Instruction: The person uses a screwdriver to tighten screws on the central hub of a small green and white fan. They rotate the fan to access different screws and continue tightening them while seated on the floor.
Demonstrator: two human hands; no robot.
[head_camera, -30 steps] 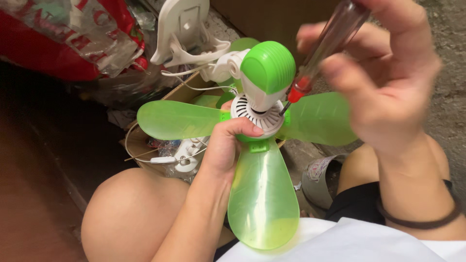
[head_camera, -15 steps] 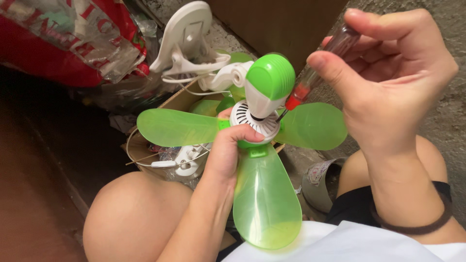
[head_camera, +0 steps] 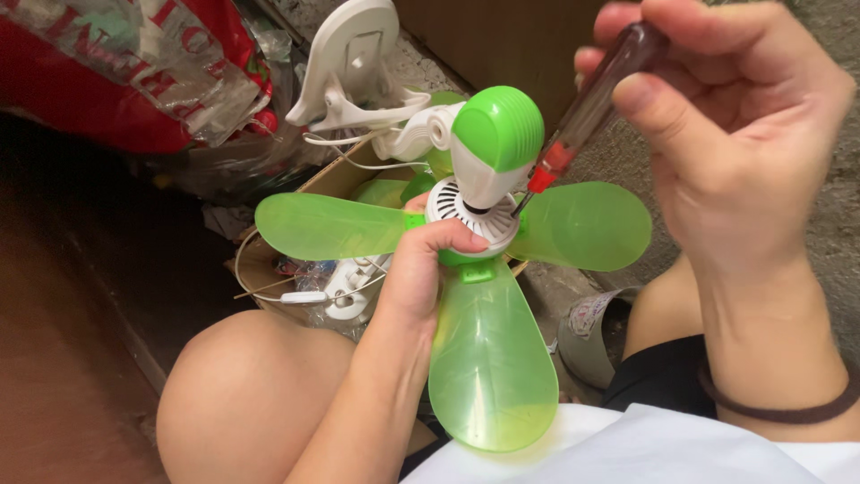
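Left hand (head_camera: 417, 278) grasping green fan (head_camera: 466, 242) at motor hub; right hand (head_camera: 726, 143) at 2 o'clock, clenched on screwdriver (head_camera: 591, 108), tip touching hub; cardboard box (head_camera: 313, 269) behind

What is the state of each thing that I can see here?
Left hand: fingers gripping the fan's hub.
Right hand: closed on the screwdriver.
Screwdriver: tilted, tip at the motor housing.
Fan: held up, green blades spread.
White clip: behind the fan, wired to it.

The right hand (head_camera: 743, 152) has tilted the screwdriver (head_camera: 587, 112) lower, tip now at the fan (head_camera: 475, 224) hub
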